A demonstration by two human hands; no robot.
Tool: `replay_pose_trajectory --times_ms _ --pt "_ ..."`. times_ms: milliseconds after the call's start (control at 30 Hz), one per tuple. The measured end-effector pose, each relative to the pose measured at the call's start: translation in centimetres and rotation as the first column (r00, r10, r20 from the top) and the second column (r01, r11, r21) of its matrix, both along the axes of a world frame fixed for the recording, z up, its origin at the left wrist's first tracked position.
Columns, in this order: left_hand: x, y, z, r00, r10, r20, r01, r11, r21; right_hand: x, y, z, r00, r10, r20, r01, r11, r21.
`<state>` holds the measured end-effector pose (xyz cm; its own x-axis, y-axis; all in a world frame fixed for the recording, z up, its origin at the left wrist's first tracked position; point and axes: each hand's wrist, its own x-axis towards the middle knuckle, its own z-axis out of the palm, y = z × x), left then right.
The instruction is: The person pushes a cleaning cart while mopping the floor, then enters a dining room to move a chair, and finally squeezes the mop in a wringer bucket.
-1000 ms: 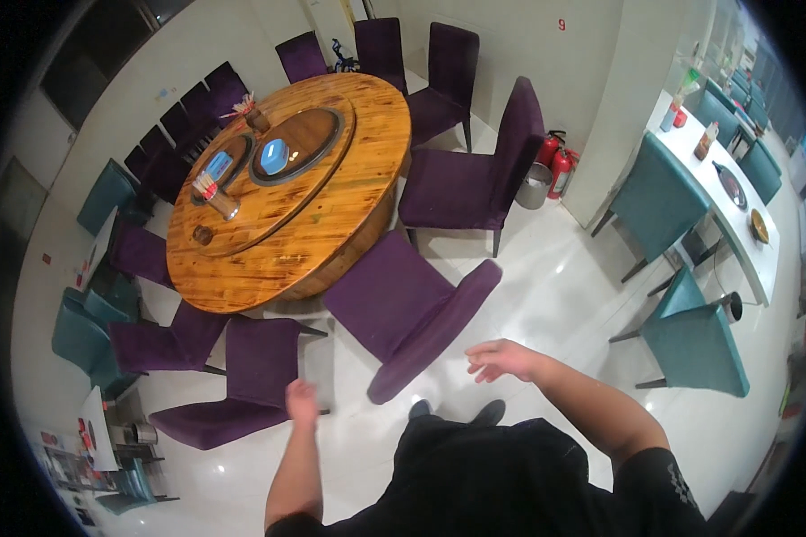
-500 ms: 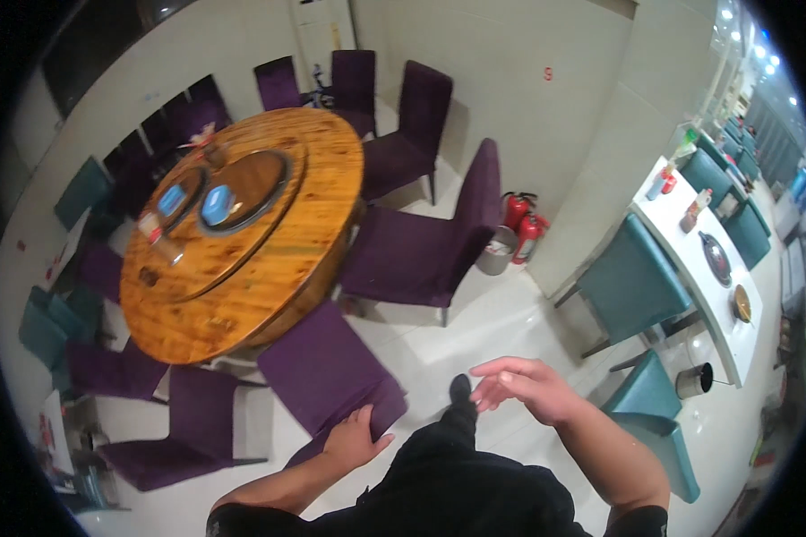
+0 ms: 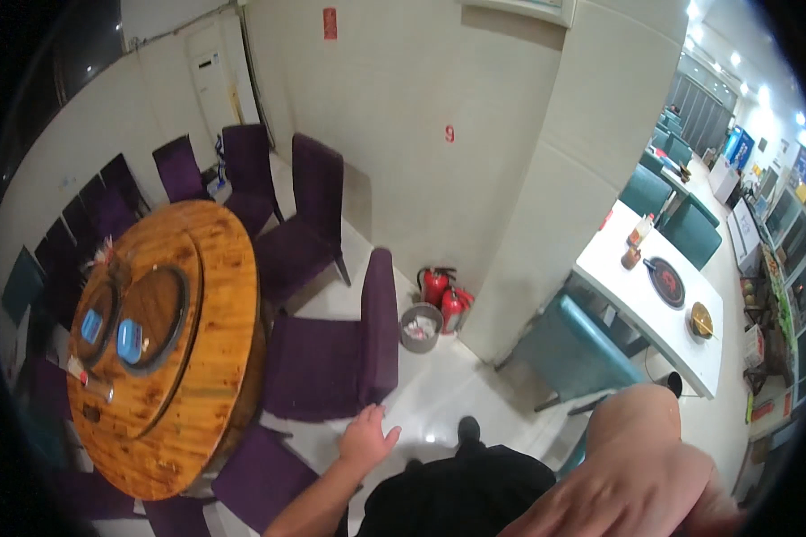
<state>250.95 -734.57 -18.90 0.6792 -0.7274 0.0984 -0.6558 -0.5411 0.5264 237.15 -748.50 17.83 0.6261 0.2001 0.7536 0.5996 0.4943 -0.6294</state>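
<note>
Head view: far left, the round wooden bench (image 3: 219, 358) carried two blue packs (image 3: 130, 340), and all of it sat lower and further left than half a second earlier, as though I had swung to my right. Just beside it stood the near purple chair (image 3: 264, 479), its seat in sight and its back mostly hidden past my forearm. Next along stood a second purple chair (image 3: 318, 367), its seat facing the bench. My left hand (image 3: 367, 443), which had rested on the near chair's back half a second before, was now off it, fingers slightly apart, thumb out, nothing between them. To my mind that meant the near chair was out of my hold. The fingertips showed over the second chair's lower corner; whether they touched it, I couldn't tell.

Further right came a grey bin (image 3: 433, 343) and two red fire extinguishers (image 3: 457, 311). My right hand (image 3: 631, 474) had come up large and close to the lens; I couldn't tell how its fingers stood. Past it were a teal chair (image 3: 569, 345) and a white bench (image 3: 627, 286).
</note>
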Motion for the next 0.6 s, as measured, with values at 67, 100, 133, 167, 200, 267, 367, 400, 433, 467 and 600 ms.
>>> replay_pose_trajectory --times_ms 67,100,133,167,200,267,367,400,433,467,600 --pt "1.8 -2.5 -0.5 0.996 0.088 -0.005 -0.088 0.996 -0.024 2.2 -3.3 0.0 0.993 0.061 0.102 -0.067 0.996 0.056" --pt "2.9 -2.5 -1.8 0.993 0.116 -0.028 -0.117 0.993 -0.017 3.6 -5.1 -0.3 0.975 0.129 0.183 -0.15 0.983 0.104" --pt "4.7 -3.4 -3.1 0.988 0.143 -0.056 -0.144 0.989 -0.023 5.1 -6.9 -0.4 0.962 0.17 0.212 -0.181 0.983 0.03" --pt "5.5 -5.7 -2.0 0.965 0.237 -0.111 -0.239 0.971 -0.012 6.6 -8.9 -0.2 0.951 0.211 0.225 -0.193 0.976 -0.1" --pt "5.8 -8.1 -0.7 0.938 0.299 -0.175 -0.303 0.953 0.003 7.5 -11.0 0.5 0.944 0.232 0.236 -0.176 0.955 -0.238" --pt "7.6 -9.3 -3.4 0.922 0.346 -0.174 -0.342 0.938 0.053 10.1 -14.6 1.5 0.892 0.34 0.299 -0.221 0.903 -0.367" --pt "8.5 -12.6 1.0 0.783 0.547 -0.297 -0.489 0.836 0.25 13.6 -21.6 3.2 0.937 0.32 0.137 -0.261 0.906 -0.332" --pt "8.3 -13.4 2.3 0.808 0.523 -0.271 -0.45 0.845 0.288 14.1 -24.5 4.4 0.966 0.256 0.027 -0.235 0.919 -0.318" --pt "8.0 -13.4 2.0 0.807 0.537 -0.246 -0.447 0.828 0.339 15.8 -26.9 5.2 0.969 0.23 -0.088 -0.245 0.925 -0.292" --pt "8.1 -13.5 0.8 0.822 0.533 -0.201 -0.447 0.822 0.353 17.6 -28.8 6.2 0.997 -0.017 -0.074 -0.018 0.894 -0.448" --pt "8.7 -15.6 3.5 0.79 0.588 -0.172 -0.497 0.779 0.383 27.3 -36.5 8.7 0.41 -0.289 0.865 0.712 -0.491 -0.502"
